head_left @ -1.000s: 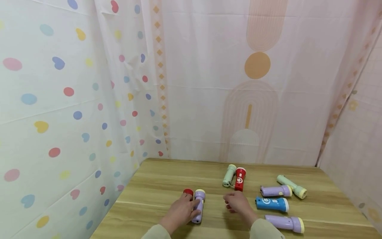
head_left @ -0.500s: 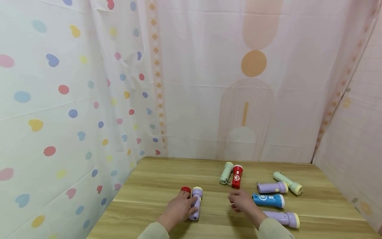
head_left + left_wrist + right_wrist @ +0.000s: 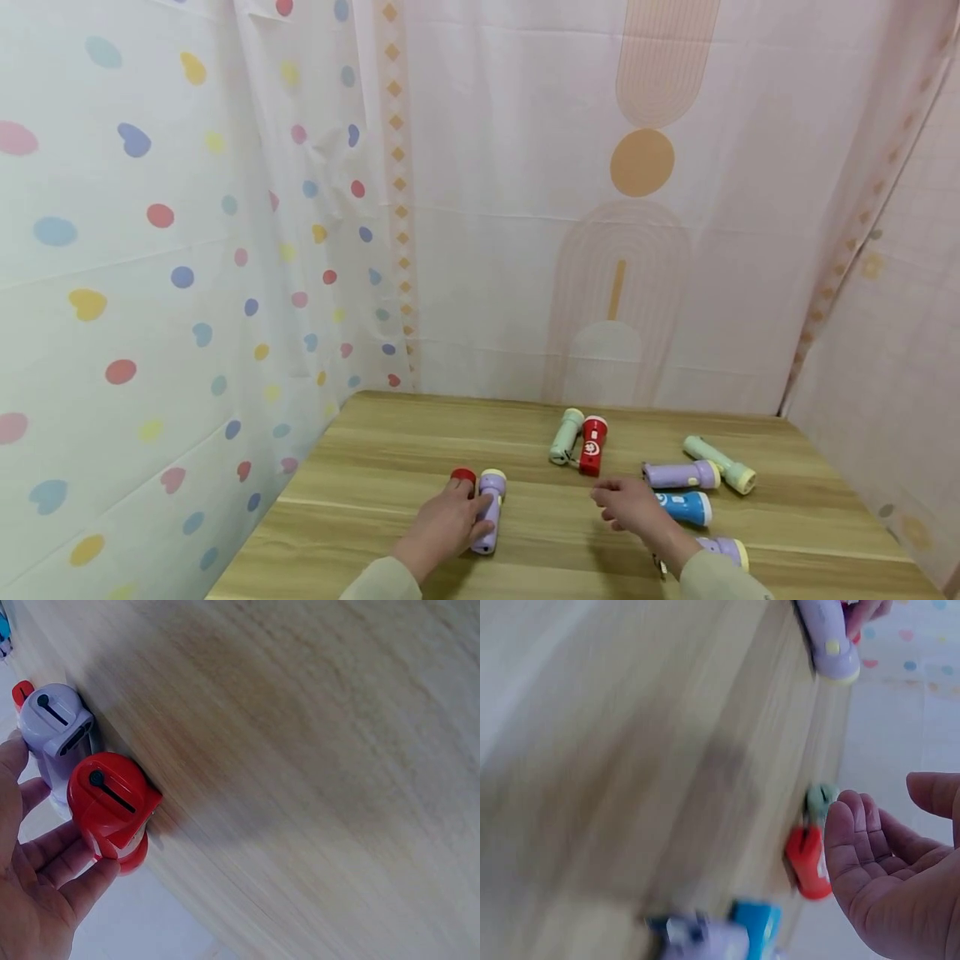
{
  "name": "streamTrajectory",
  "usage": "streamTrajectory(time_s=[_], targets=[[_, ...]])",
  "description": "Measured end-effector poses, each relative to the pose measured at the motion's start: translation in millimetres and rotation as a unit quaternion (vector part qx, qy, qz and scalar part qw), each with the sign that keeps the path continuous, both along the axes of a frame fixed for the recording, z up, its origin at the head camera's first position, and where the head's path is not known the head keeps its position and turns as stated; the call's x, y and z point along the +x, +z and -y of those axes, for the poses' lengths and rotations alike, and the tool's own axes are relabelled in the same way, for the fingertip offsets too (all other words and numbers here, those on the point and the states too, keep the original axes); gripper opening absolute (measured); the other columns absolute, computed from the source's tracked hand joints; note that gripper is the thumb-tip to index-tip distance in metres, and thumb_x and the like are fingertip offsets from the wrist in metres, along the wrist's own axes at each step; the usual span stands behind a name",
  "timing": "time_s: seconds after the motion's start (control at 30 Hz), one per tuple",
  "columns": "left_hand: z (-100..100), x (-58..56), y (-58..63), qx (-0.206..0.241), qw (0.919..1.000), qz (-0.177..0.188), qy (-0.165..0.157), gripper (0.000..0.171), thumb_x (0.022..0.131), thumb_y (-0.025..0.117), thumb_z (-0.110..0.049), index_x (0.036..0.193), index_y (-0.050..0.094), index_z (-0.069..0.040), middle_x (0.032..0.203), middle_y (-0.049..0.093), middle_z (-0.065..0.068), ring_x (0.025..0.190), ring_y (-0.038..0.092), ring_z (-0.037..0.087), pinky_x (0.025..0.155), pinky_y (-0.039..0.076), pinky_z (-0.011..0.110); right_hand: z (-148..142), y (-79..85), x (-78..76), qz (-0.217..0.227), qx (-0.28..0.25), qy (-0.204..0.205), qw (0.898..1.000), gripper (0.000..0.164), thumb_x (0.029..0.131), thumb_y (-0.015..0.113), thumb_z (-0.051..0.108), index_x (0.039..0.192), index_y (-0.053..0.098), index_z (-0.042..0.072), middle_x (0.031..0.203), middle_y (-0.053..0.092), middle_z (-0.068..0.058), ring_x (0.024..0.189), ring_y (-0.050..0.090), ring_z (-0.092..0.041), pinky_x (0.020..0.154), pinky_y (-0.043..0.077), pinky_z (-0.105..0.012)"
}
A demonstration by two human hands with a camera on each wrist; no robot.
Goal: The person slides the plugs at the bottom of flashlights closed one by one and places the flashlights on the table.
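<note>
Reaching in at lower centre with the left hand (image 3: 444, 523), hovering at lower right with the right hand (image 3: 636, 508), relaxed with thumb apart. Gripping the red flashlight (image 3: 109, 819) in curled left fingers, touching the purple flashlight (image 3: 489, 515) beside it. Hard to judge how firmly, being mostly covered from above.

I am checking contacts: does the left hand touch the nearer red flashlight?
Touching: the left wrist view shows the left hand with fingertips resting against the nearer red flashlight.
</note>
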State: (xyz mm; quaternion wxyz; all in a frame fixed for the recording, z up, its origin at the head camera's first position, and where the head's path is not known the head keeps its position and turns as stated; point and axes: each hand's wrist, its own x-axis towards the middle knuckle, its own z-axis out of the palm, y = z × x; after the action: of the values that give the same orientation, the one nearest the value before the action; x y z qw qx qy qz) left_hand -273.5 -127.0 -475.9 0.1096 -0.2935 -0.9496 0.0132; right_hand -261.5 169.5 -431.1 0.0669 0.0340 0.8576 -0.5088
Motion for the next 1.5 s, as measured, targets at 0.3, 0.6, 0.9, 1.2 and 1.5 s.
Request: streamTrajectory(time_s=[0.3,0.6,0.9,1.2,1.5], targets=[[-1.4,-0.7,2.1,-0.001,0.9999,0.010,-0.002,0.046,0.095,0.062,-0.046,0.130,0.065,-0.016,0.114,0.061,0.013,0.107,0.055,0.026,0.085,0.053,0.037,-51.5,25.3,-9.8,-0.058,0.113,0.002,0.992,0.040,0.098,0.056,0.014,0.125,0.057,-0.015,0.109,0.066,-0.024,0.090,0.067,-0.028,0.070,0.056,-0.040],[-3.6,-1.2,4.7,0.001,1.0000,0.004,-0.003,0.048,0.095,0.062,-0.047,0.131,0.066,-0.016,0.112,0.059,0.012,0.104,0.053,0.024,0.086,0.052,0.036,-83.0,36.6,-6.0,-0.052,0.155,0.029,0.986,0.042,0.099,0.055,0.014,0.126,0.054,-0.018,0.116,0.062,-0.030,0.092,0.065,-0.031,0.071,0.055,-0.043],[-1.6,-1.5,3.7,0.008,1.0000,0.005,0.001,0.047,0.095,0.063,-0.046,0.130,0.066,-0.016,0.114,0.060,0.012,0.103,0.054,0.023,0.083,0.053,0.037,-88.2,41.0,-5.6,-0.049,0.201,0.083,0.975,0.035,0.094,0.062,0.010,0.117,0.062,-0.016,0.101,0.068,-0.015,0.080,0.063,-0.022,0.068,0.053,-0.039],[0.5,2.2,6.7,0.007,0.9999,0.010,0.006,0.047,0.094,0.064,-0.045,0.130,0.066,-0.015,0.111,0.060,0.012,0.102,0.053,0.023,0.083,0.053,0.037,-93.2,37.5,-2.8,-0.030,0.245,0.104,0.964,0.015,0.089,0.067,0.010,0.097,0.070,-0.003,0.072,0.057,-0.002,0.056,0.044,-0.012,0.051,0.040,-0.027],[-0.7,1.1,4.5,0.003,0.9999,0.011,0.007,0.048,0.094,0.064,-0.046,0.130,0.066,-0.016,0.110,0.059,0.012,0.102,0.053,0.024,0.084,0.053,0.038,-98.6,35.9,2.0,0.031,0.269,0.085,0.959,0.034,0.091,0.066,0.015,0.061,0.050,0.013,0.053,0.039,0.003,0.047,0.037,-0.009,0.045,0.033,-0.024]])
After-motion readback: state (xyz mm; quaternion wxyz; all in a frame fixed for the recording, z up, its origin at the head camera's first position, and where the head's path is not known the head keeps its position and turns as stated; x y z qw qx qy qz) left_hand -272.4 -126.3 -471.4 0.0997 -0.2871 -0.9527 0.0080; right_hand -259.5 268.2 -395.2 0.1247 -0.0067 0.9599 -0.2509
